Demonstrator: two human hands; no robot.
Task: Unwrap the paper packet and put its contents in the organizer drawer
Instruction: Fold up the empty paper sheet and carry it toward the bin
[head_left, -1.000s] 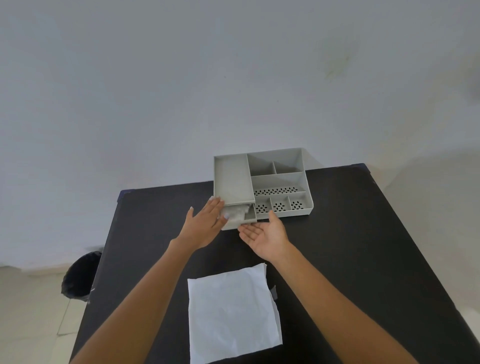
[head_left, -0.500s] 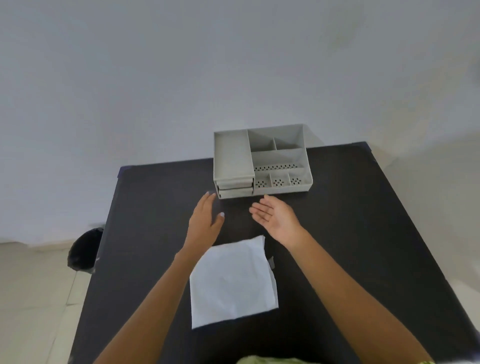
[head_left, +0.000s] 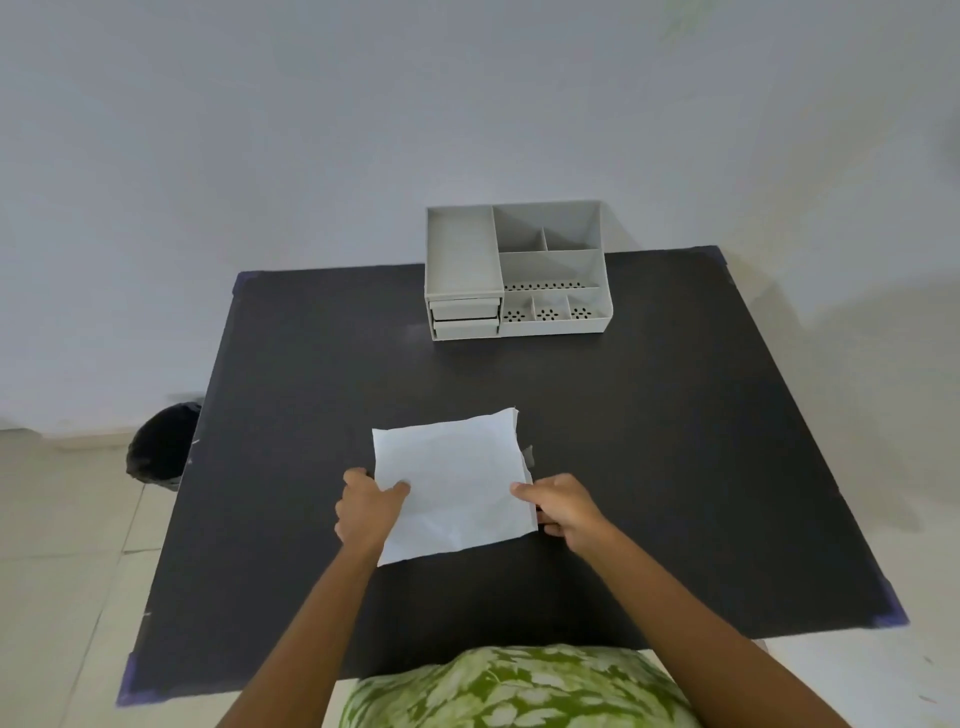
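Observation:
A flat white sheet of paper (head_left: 453, 480) lies unfolded near the middle of the black table (head_left: 675, 441). My left hand (head_left: 366, 506) pinches its left edge, thumb on top. My right hand (head_left: 558, 506) grips its right edge the same way. The grey plastic organizer (head_left: 514, 270) stands at the table's far edge, against the wall. Its two small drawers (head_left: 464, 318) at the front left are pushed in. What is inside them is hidden.
A small grey scrap (head_left: 529, 457) lies on the table just right of the paper. A black bin (head_left: 161, 447) stands on the tiled floor left of the table. A white wall rises behind the organizer. My green patterned clothing (head_left: 514, 686) fills the bottom edge.
The open lower drawer has been pushed shut. Both hands have drawn back from the organizer to the paper and closed on its left and right edges. The head has pulled back.

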